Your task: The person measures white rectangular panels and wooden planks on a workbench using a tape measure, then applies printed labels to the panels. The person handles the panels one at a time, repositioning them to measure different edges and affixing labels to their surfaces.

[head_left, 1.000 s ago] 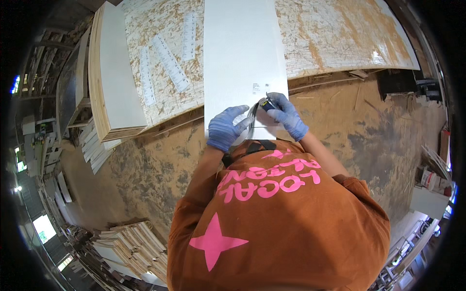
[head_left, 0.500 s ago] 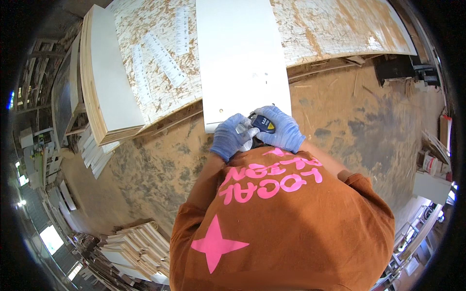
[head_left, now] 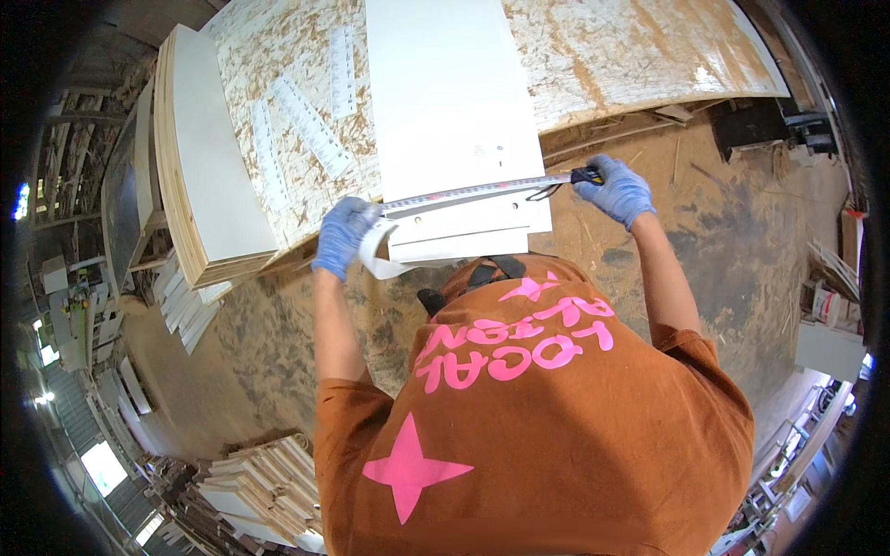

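My left hand, in a blue-grey work glove, pinches the end of a measuring tape blade beside the left edge of a white panel. My right hand, gloved alike, grips the dark blue tape measure past the panel's right edge. Between them the blade runs nearly straight across the panel's near end. A black wrist loop hangs by the case. Below my left hand curls a white strip; whether I hold it too is unclear. The panel shows small round holes and a dark line near its end.
The panel lies across a scuffed white worktable and juts over its near edge. Several printed label strips lie on the table's left part. Thick white-topped boards stand stacked farther left. Wood pieces are piled on the dusty floor.
My hands have moved apart, left hand leftward and right hand rightward and up. The tape blade is now drawn out between them. A curled white strip now shows below my left hand.
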{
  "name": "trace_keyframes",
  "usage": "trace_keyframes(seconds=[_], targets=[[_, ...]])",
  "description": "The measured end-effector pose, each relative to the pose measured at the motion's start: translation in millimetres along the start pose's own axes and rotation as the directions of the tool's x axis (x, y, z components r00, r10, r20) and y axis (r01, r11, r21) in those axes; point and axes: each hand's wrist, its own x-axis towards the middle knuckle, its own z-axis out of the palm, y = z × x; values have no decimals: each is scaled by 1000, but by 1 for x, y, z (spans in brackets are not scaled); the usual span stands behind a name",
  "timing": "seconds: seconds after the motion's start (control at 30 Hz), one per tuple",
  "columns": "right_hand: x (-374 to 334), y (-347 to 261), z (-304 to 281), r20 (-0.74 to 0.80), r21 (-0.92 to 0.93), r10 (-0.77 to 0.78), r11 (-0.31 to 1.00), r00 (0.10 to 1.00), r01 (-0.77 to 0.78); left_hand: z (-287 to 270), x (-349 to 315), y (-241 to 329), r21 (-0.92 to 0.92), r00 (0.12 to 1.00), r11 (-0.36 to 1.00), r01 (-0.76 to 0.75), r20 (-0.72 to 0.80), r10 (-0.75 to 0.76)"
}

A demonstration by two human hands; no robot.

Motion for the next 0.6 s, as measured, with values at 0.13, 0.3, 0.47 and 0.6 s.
trace_keyframes(seconds=[0.13,0.3,0.47,0.6], targets=[[18,22,-10,-34,-46,77,996,996,-78,-24,36,-37,5,994,994,110,-6,-110],[28,28,-17,-33,-63,163,984,986,-165,0,74,-45,25,989,991,132,-63,-130],[39,39,-14,-87,-72,152,985,985,-159,22,89,-46,-59,979,984,167,-108,-173],[42,35,-17,-74,-95,183,977,980,-190,31,85,-31,39,981,988,150,-132,-144]])
